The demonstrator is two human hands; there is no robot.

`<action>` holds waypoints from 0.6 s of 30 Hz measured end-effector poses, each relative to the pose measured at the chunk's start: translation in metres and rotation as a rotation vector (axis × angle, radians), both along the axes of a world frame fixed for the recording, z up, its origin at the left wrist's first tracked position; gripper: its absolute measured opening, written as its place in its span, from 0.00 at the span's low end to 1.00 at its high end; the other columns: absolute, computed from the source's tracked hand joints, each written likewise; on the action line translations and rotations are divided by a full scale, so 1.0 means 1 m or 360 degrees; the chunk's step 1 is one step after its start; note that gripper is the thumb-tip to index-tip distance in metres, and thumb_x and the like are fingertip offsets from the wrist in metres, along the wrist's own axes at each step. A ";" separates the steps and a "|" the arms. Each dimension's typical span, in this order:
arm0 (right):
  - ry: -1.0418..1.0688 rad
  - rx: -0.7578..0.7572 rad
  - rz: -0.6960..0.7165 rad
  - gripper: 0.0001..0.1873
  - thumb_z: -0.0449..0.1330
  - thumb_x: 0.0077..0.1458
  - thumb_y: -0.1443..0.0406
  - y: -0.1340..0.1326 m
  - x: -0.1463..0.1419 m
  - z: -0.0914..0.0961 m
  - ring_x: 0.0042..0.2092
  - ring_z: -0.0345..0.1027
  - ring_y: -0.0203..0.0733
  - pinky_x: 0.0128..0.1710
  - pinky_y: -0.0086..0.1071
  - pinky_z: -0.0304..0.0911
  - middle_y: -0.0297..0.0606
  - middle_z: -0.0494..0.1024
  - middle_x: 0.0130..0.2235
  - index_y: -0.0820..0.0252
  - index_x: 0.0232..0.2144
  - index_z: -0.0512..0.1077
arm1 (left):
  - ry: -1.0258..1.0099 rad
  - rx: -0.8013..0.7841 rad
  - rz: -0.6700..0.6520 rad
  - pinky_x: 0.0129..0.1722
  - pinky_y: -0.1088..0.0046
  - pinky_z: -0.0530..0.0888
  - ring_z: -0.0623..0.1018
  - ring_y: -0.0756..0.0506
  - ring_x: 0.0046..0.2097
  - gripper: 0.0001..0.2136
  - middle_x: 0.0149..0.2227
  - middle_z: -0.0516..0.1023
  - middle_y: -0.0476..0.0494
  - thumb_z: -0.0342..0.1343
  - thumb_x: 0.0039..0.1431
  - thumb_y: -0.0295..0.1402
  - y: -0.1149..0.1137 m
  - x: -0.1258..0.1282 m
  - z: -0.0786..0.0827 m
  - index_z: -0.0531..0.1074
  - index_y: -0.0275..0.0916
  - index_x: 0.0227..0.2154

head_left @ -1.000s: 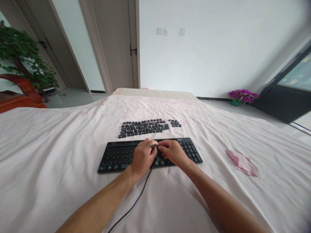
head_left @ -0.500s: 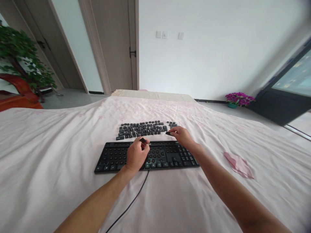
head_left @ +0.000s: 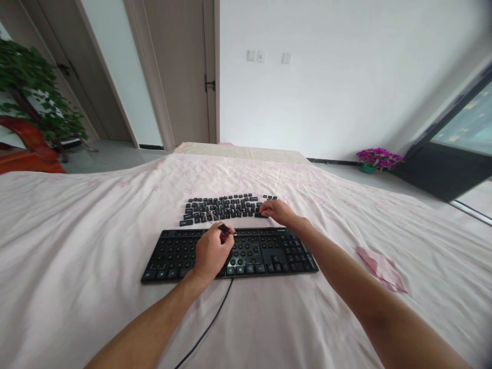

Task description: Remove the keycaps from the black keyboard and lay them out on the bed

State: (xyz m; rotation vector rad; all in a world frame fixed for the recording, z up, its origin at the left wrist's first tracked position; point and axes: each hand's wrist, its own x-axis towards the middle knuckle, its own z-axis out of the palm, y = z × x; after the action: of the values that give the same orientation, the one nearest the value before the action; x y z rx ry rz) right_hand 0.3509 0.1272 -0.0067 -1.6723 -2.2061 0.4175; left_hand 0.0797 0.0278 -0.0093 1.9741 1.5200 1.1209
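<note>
A black keyboard [head_left: 274,251] lies on the bedsheet, with most of its main letter area bare of caps and its number pad still capped. Rows of loose black keycaps [head_left: 215,209] are laid out behind it. Over the keyboard's middle, my left hand [head_left: 212,250] is closed around what looks like a wire keycap puller [head_left: 223,227], its thin wires pointing toward the loose caps. My right hand [head_left: 277,211] pinches a long black keycap [head_left: 260,215] at the right end of the laid-out rows, low against the sheet.
A black cable [head_left: 209,328] runs from the keyboard toward me. To the right lies a folded pink cloth [head_left: 381,268] on the wrinkled bedsheet [head_left: 92,236]. Beyond the bed are a door, a potted plant and purple flowers [head_left: 378,158].
My right hand has moved slightly left and down, bringing the keycap to the end of the rows. My left hand keeps its hold on the puller. The view has shifted slightly.
</note>
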 end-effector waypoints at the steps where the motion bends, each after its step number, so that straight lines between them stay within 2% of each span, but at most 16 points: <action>1: -0.0001 -0.0005 0.0012 0.07 0.60 0.49 0.67 0.001 0.000 0.001 0.32 0.69 0.37 0.34 0.27 0.59 0.31 0.79 0.30 0.55 0.31 0.78 | -0.0001 0.0004 -0.0005 0.37 0.76 0.69 0.75 0.50 0.32 0.06 0.34 0.78 0.51 0.53 0.54 0.27 0.000 0.000 0.000 0.73 0.41 0.33; 9: 0.0003 0.0024 0.0045 0.08 0.60 0.49 0.68 0.004 -0.003 0.002 0.34 0.70 0.38 0.35 0.27 0.60 0.31 0.79 0.31 0.55 0.31 0.79 | -0.0026 0.0000 -0.0027 0.38 0.75 0.69 0.75 0.50 0.32 0.06 0.34 0.77 0.50 0.53 0.54 0.27 0.000 0.000 0.000 0.73 0.41 0.32; 18: 0.0028 0.0167 -0.0044 0.07 0.61 0.49 0.68 0.005 -0.002 0.000 0.36 0.71 0.40 0.38 0.29 0.61 0.34 0.80 0.34 0.55 0.31 0.80 | -0.0004 0.0001 -0.0037 0.38 0.74 0.69 0.75 0.51 0.32 0.06 0.35 0.77 0.51 0.53 0.55 0.27 0.000 0.000 0.000 0.73 0.41 0.33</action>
State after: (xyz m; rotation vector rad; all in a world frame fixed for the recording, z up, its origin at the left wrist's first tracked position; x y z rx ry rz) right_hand 0.3492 0.1318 -0.0069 -1.6362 -2.1509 0.3026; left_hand 0.0794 0.0277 -0.0096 1.9851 1.4918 1.1146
